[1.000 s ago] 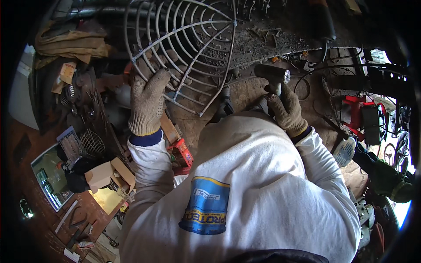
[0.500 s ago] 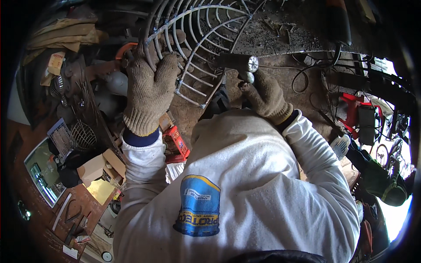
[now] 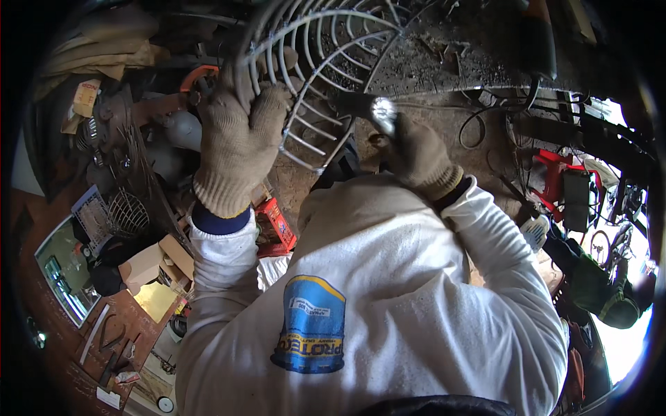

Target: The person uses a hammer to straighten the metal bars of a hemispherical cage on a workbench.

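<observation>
A curved frame of welded metal rods [image 3: 320, 66] stands in front of me at the edge of the dark workbench. My left hand [image 3: 239, 139], in a brown knitted glove, is closed around the rods on its left side, with fingertips showing between them. My right hand [image 3: 421, 152], gloved the same way, is closed on a dark, thick tool with a shiny round metal end [image 3: 383, 112]. The tool's dark part lies against or just beside the lower right rods; contact cannot be made out. Its exact kind is unclear.
Dark grit and scraps cover the workbench [image 3: 479, 52]. A black tool with an orange end [image 3: 541, 41] hangs at upper right, by looping cables. Left are an orange clamp-like part [image 3: 199, 78], a wire basket [image 3: 129, 213] and an open cardboard box [image 3: 149, 267]. A red stand [image 3: 547, 182] is at right.
My right hand has turned and shifted slightly left, bringing the tool's shiny end left and a little down. The rod frame has shifted slightly to the right; my left hand keeps its grip.
</observation>
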The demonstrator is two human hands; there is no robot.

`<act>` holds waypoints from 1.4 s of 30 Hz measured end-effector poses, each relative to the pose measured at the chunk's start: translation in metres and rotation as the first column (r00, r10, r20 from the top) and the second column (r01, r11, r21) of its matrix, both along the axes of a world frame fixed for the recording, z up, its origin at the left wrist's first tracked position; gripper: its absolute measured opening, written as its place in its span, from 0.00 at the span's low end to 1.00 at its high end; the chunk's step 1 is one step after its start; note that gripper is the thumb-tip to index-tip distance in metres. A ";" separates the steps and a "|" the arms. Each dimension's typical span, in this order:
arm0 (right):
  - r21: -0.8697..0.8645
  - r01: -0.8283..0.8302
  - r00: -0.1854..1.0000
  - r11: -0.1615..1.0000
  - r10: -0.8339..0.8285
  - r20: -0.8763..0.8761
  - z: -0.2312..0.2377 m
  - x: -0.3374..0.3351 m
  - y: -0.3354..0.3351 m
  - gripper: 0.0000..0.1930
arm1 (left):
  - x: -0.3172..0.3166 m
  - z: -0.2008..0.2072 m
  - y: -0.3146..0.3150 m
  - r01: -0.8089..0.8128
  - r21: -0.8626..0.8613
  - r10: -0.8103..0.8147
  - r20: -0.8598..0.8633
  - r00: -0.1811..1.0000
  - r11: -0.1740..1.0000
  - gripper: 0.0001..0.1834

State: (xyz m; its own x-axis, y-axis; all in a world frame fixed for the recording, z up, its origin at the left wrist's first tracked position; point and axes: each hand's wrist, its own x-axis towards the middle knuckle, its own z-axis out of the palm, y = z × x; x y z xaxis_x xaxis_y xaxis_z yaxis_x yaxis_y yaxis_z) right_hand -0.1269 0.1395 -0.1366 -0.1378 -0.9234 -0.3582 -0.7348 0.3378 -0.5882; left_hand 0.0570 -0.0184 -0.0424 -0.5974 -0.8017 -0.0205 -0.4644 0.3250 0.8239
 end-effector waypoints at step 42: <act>-0.578 -0.159 0.872 0.800 -0.160 -0.462 0.058 -0.088 -0.015 0.19 | 0.063 0.021 -0.015 0.405 0.821 0.581 -0.571 0.581 0.402 0.26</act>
State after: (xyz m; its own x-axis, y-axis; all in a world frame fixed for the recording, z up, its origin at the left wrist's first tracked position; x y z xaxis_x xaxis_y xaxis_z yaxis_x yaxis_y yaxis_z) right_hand -0.2150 0.1248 -0.0784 -0.1387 -0.9240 0.3565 -0.9668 0.0482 -0.2511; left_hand 0.1197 -0.0334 -0.0211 -0.6860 -0.6547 -0.3175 0.4440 -0.7223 0.5302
